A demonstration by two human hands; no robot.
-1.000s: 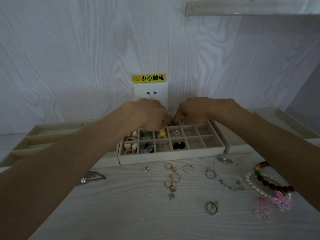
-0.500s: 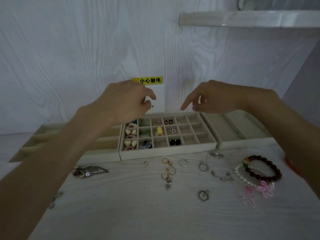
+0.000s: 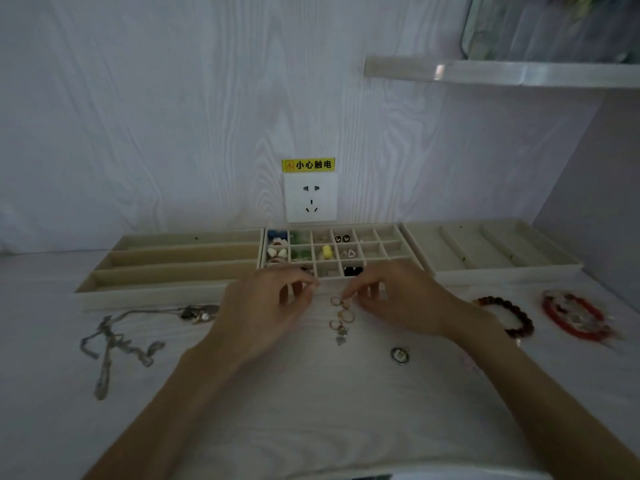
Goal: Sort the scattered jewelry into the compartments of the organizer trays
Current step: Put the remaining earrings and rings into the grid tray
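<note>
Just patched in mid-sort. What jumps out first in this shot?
Both hands meet at the centre: the left hand and right hand hover with curled fingers over a cluster of gold rings on the table, just in front of the grid tray. Behind it, a wall socket carries a yellow warning label. At far right lie a dark bead bracelet and a red bracelet.

Table (image 3: 311, 410): trays (image 3: 166, 271), scattered jewelry (image 3: 341, 320).
</note>
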